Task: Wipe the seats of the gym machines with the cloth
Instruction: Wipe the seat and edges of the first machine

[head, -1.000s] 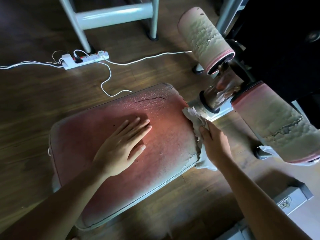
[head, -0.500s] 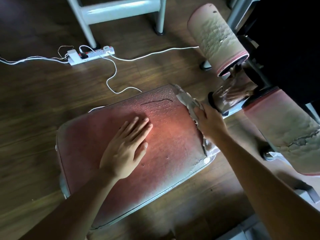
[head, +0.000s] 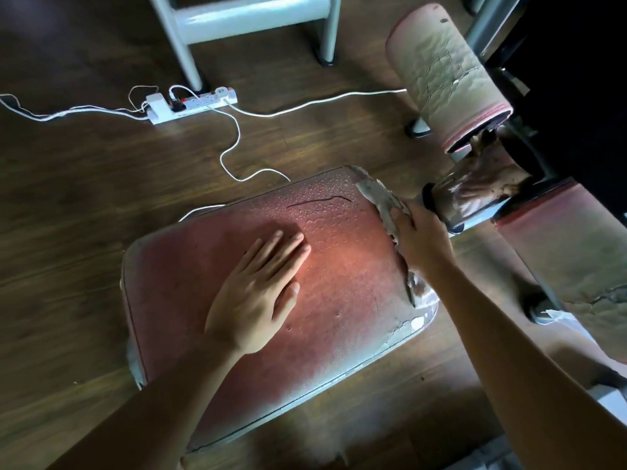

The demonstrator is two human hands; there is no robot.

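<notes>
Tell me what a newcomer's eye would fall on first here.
The worn red seat glows in the middle of the frame, with the left hand resting flat on it. At its right edge the right hand holds a grey cloth against the peeling trim. At upper right a cracked foam roller stands out, and a white power strip lies on the dark wood floor beyond the seat.

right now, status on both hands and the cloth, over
Left hand flat on the seat, holding nothing. Right hand holds the cloth against the seat's far right edge. Metal bar close beside that hand.
</notes>
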